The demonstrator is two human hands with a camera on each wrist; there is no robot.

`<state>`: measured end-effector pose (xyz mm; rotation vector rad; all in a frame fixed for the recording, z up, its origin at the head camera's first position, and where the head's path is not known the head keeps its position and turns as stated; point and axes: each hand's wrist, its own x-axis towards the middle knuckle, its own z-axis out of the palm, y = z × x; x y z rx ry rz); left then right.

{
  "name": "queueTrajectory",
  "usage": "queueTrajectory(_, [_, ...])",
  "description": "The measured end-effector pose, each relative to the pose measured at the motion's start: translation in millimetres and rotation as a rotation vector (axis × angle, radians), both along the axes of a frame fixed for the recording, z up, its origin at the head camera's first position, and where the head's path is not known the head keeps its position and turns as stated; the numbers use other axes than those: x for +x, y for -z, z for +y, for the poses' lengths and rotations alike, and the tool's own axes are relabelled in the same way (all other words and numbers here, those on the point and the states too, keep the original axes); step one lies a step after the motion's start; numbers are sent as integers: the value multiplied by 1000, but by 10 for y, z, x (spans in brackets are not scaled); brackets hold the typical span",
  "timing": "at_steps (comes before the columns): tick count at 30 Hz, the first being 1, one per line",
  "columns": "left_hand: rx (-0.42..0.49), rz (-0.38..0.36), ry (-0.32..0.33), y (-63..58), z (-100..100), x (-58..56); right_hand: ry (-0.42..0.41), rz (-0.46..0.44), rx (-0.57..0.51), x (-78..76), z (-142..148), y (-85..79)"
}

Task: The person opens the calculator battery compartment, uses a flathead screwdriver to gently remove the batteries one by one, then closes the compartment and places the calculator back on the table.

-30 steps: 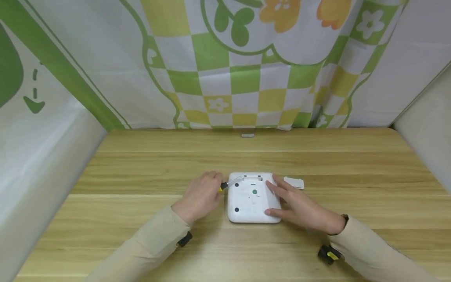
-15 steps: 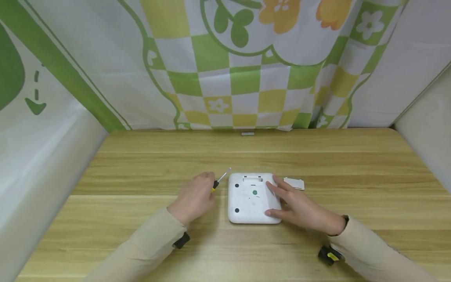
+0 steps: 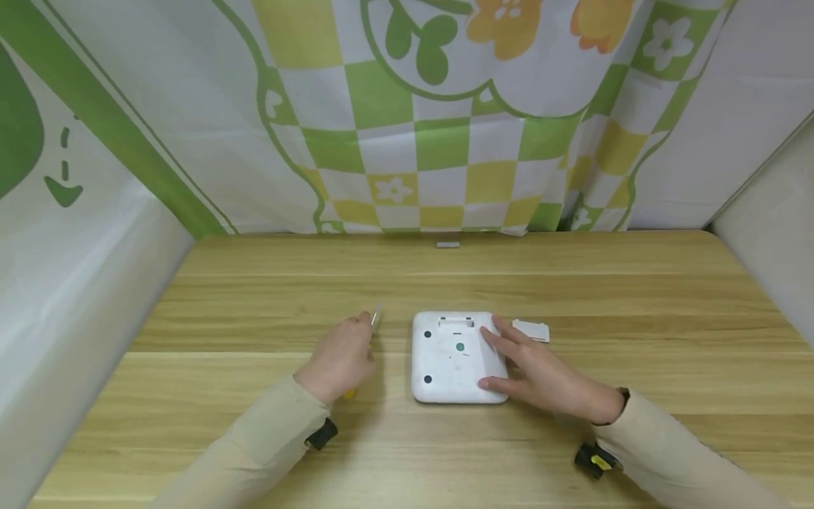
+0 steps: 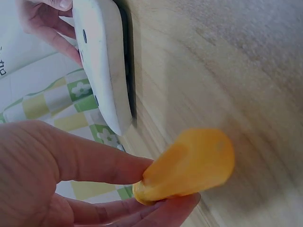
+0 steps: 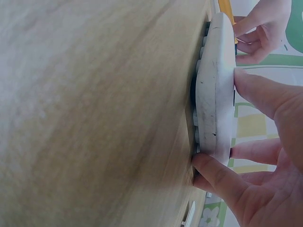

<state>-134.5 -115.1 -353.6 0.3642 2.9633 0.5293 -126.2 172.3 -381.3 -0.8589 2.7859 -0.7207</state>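
Observation:
A white calculator lies face down on the wooden table, its keys showing along the underside in the right wrist view. Near its far edge the battery compartment is uncovered. To the left of the calculator, my left hand holds a screwdriver by its orange-yellow handle, between thumb and fingers. The metal shaft points away from me; the palm hides part of the tool in the head view. My right hand rests on the calculator's right side, thumb and index finger on the back, other fingers at the edge.
Just right of the calculator lies a white battery cover. A small grey bar-shaped piece sits at the table's far edge. Behind the table hangs a green, yellow and white checked curtain.
My left hand has drawn the screwdriver away from the battery compartment, leftward off the calculator, and turned its tip to point farther away from me. The right hand and calculator have stayed put.

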Motion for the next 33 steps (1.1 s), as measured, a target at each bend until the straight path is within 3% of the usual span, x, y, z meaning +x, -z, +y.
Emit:
queueTrajectory(17, [37, -126, -63, 11, -120, -12, 0, 7, -7, 13, 8, -5])
queueTrajectory(33, [12, -158, -82, 41, -169, -51, 6, 0, -1, 1, 7, 4])
